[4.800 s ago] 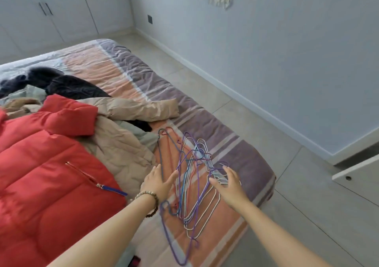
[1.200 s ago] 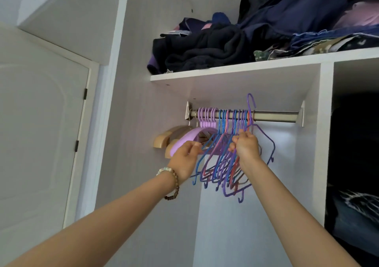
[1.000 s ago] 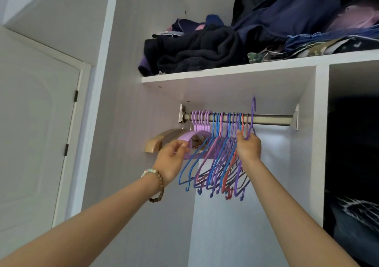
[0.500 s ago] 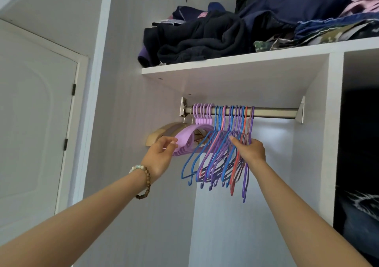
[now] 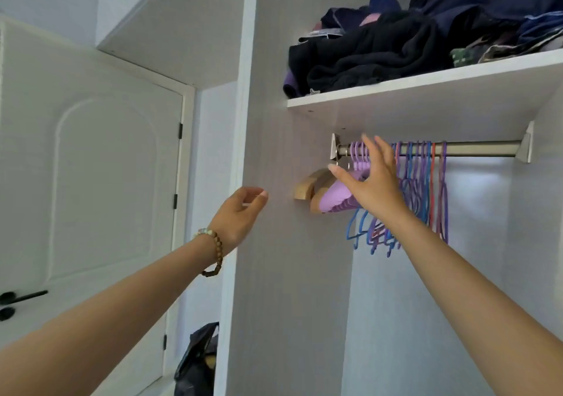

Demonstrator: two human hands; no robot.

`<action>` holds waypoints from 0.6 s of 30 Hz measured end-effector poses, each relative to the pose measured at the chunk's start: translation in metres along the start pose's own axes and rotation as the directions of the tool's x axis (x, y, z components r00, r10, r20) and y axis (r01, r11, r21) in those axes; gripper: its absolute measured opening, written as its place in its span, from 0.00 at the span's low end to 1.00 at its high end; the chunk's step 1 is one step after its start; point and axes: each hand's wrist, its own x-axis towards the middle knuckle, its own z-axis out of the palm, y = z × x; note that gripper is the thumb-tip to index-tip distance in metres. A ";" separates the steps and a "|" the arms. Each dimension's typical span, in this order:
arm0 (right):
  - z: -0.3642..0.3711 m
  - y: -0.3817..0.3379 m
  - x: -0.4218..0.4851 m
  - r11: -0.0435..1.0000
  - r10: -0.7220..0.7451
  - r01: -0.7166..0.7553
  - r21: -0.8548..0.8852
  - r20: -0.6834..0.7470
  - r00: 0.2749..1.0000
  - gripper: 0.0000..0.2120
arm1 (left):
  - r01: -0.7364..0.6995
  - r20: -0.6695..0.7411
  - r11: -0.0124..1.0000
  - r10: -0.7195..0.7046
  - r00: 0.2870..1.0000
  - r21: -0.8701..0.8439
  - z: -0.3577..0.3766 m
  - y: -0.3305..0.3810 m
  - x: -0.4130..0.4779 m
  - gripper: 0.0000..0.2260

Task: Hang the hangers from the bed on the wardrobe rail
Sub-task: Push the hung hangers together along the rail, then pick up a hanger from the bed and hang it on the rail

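Several thin wire hangers (image 5: 426,188) in blue, purple and red hang in a bunch on the metal wardrobe rail (image 5: 481,149). Left of them hang thick lilac hangers (image 5: 338,197) and wooden ones (image 5: 307,187). My right hand (image 5: 371,179) is raised in front of the rail with its fingers spread and straight, holding nothing and covering part of the bunch. My left hand (image 5: 240,216), with a bead bracelet on the wrist, hovers in front of the wardrobe's side panel, fingers loosely curled and empty.
A white shelf (image 5: 426,91) above the rail carries piled dark clothes (image 5: 380,48). A white door (image 5: 91,182) with a black handle (image 5: 21,296) stands at the left. A dark bag (image 5: 198,362) sits on the floor beside the wardrobe. The rail's right part is bare.
My right hand has let go of the wire hangers and opened in front of the rail. My left hand has drawn back from the lilac hangers to the left. The view has shifted left.
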 end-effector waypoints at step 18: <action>0.318 -0.384 -0.303 0.843 -0.456 -0.036 0.536 0.750 0.478 0.46 | 0.655 -0.513 0.684 -0.455 0.728 0.322 -0.438 -0.122 -0.353 0.30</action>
